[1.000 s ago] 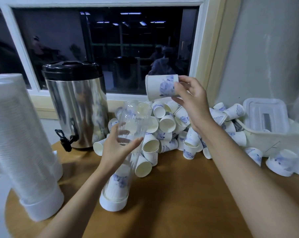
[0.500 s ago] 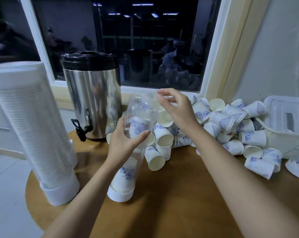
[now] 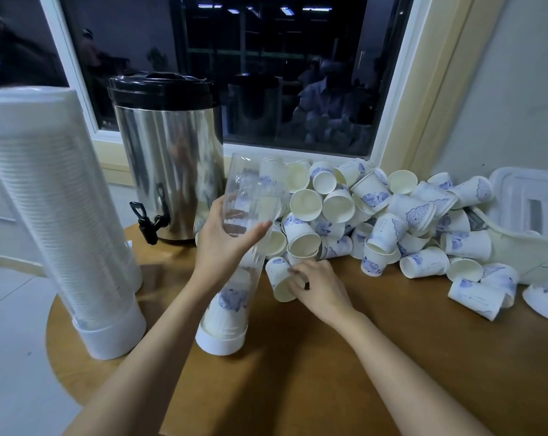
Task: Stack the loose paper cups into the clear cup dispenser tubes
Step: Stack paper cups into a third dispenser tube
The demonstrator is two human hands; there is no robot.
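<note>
A clear dispenser tube with a white base stands tilted on the wooden table, and a short stack of paper cups sits at its bottom. My left hand grips the tube around its middle. My right hand lies low beside the tube's lower part, fingers curled on a white paper cup with blue print that lies on its side. A big pile of loose paper cups spreads behind, under the window.
Two filled dispenser tubes stand at the left table edge. A steel drink urn with a black tap is behind the held tube. A white plastic bin sits at the far right, with cups scattered in front of it.
My right hand let a cup go at the tube's mouth, then dropped down to the table and took hold of another cup beside the tube. My left hand kept its grip.
</note>
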